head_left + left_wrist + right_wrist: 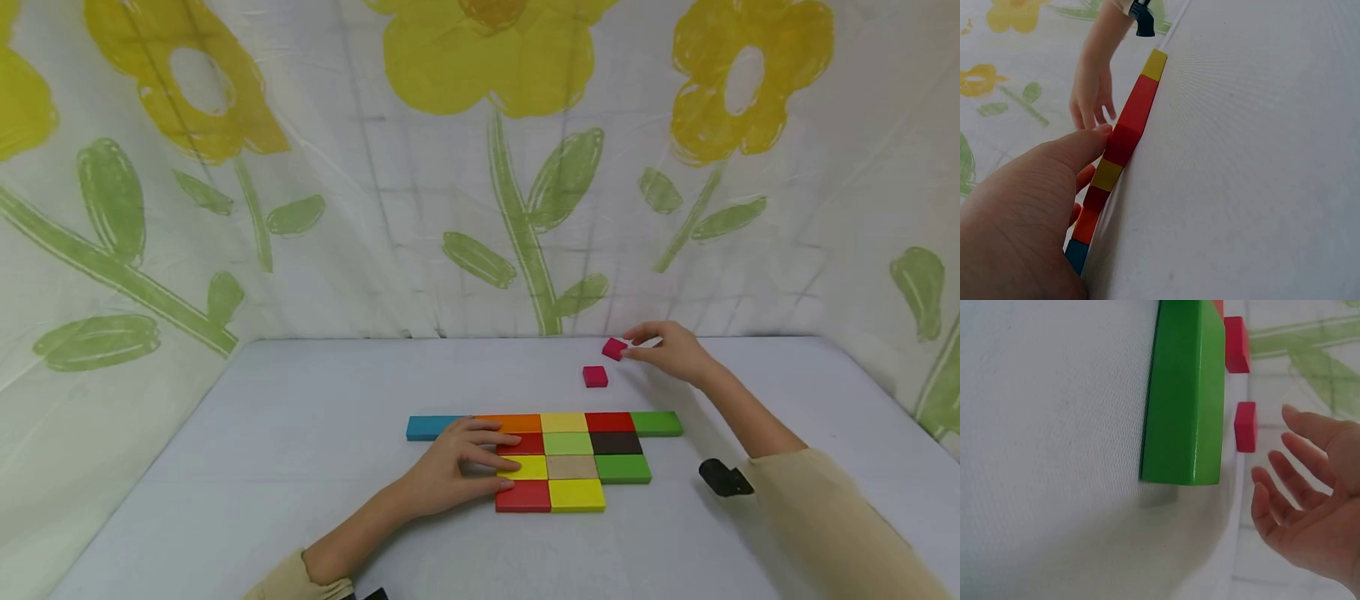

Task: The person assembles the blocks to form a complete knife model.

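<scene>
Flat coloured blocks lie edge to edge on the table in a stepped pattern. My left hand (457, 462) rests at its left side, fingers stretched over a red block (522, 497), a yellow block (528, 468) and another red block. In the left wrist view the thumb touches the side of a red block (1138, 106). At the back right my right hand (671, 352) hovers, thumb and fingers apart beside a small crimson block (614, 348). A second crimson block (595, 377) lies nearer the pattern. The right wrist view has the right hand (1316, 494) with relaxed, spread fingers holding nothing.
The pattern's back row runs from a blue block (433, 427) to a green block (656, 423). Behind the white table (225, 500) hangs a pale curtain (360, 250) printed with yellow flowers. A dark wrist device (724, 478) sits at the right sleeve (817, 508).
</scene>
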Demonstrator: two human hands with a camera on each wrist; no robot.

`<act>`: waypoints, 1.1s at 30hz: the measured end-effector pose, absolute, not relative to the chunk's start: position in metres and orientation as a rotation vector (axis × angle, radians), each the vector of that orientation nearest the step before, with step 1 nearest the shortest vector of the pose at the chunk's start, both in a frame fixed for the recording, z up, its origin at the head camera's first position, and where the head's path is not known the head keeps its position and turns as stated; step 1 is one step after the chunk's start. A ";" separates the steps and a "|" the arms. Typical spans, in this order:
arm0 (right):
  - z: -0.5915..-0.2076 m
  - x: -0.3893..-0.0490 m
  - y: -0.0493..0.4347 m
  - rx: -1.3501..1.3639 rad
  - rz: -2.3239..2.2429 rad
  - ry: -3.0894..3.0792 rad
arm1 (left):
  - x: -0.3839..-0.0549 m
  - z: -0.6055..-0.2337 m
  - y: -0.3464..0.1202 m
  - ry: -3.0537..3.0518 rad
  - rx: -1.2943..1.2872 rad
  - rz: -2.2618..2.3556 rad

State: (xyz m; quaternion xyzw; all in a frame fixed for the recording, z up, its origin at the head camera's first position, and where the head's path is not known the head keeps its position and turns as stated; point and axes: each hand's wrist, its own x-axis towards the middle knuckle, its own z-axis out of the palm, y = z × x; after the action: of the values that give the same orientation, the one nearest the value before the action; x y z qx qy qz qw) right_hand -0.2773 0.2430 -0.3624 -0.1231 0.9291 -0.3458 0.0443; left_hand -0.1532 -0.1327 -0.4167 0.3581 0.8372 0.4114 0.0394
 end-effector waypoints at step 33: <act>-0.373 -0.294 0.227 -0.270 -1.017 2.849 | -0.153 -0.417 -0.133 2.571 1.080 1.241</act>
State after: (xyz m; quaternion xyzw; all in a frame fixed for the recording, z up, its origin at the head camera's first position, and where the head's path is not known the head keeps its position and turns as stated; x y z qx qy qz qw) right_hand -0.2939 0.2274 -0.3726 -0.0887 0.9368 -0.3343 0.0521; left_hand -0.1527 -0.1328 -0.4168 0.3534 0.8415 0.4062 0.0448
